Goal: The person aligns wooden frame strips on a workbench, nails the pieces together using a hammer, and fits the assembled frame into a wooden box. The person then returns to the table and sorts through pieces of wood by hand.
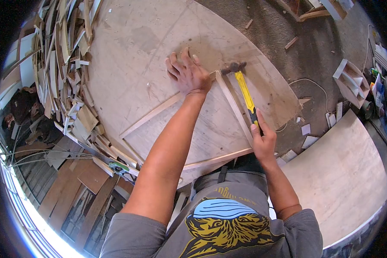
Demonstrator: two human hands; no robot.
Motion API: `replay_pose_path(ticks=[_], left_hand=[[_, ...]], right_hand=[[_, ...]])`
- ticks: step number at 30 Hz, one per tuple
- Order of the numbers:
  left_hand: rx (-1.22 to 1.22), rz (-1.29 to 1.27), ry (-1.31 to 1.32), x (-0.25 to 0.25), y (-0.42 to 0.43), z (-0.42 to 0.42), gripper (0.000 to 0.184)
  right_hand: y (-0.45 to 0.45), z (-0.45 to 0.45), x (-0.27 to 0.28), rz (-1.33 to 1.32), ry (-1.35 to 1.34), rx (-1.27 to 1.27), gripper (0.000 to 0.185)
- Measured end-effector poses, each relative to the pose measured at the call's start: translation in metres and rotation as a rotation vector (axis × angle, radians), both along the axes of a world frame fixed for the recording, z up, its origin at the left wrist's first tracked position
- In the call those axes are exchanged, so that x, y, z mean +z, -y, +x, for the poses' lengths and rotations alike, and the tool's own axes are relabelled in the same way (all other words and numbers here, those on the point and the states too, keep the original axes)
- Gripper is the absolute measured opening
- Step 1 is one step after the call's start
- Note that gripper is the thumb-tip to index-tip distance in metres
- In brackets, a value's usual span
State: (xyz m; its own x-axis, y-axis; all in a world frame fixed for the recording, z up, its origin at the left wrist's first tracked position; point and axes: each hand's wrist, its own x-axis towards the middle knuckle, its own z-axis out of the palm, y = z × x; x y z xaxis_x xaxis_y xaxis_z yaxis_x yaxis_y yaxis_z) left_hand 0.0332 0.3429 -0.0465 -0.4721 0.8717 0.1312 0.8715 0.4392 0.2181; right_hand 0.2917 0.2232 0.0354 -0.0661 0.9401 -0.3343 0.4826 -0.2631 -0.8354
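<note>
- Firstly, the broad plywood board [129,71] lies under the work; if it is not well supported, a blow could make it bounce and shift what rests on it.
- Along its left side stands the heap of wood offcuts [66,47]; from strong vibration, a loose piece could slide onto the board.
- Next in size, the wooden strip frame [152,112] lies on the board close before the person, one corner pointing away. Its strips are thin, so a hit off centre could split one or open the joint.
- Then, the yellow-and-black hammer [244,93] has its head just outside that corner; I cannot tell whether the head touches the board.
- The right hand [265,139] is clamped on the hammer's black handle end; a loose hold could let the head twist.
- The left hand [189,76] is palm down at the same corner, fingers bent and apart; how hard it presses, I cannot tell. Being so near, it could be struck by a missed swing.
</note>
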Motion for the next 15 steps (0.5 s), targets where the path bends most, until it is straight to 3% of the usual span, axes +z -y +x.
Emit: replay_pose_path(ticks=[10, 13, 15], left_hand=[[0.013, -0.002, 0.016, 0.003, -0.001, 0.002, 0.048], [0.018, -0.006, -0.018, 0.001, 0.001, 0.002, 0.047], [0.003, 0.016, -0.093, 0.0, 0.001, 0.002, 0.043]], right_hand=[[0.002, 0.0, 0.002, -0.167, -0.011, -0.054, 0.053], [0.006, -0.008, -0.006, 0.071, 0.039, 0.015, 0.052], [0.001, -0.007, 0.003, -0.053, -0.016, -0.009, 0.051]])
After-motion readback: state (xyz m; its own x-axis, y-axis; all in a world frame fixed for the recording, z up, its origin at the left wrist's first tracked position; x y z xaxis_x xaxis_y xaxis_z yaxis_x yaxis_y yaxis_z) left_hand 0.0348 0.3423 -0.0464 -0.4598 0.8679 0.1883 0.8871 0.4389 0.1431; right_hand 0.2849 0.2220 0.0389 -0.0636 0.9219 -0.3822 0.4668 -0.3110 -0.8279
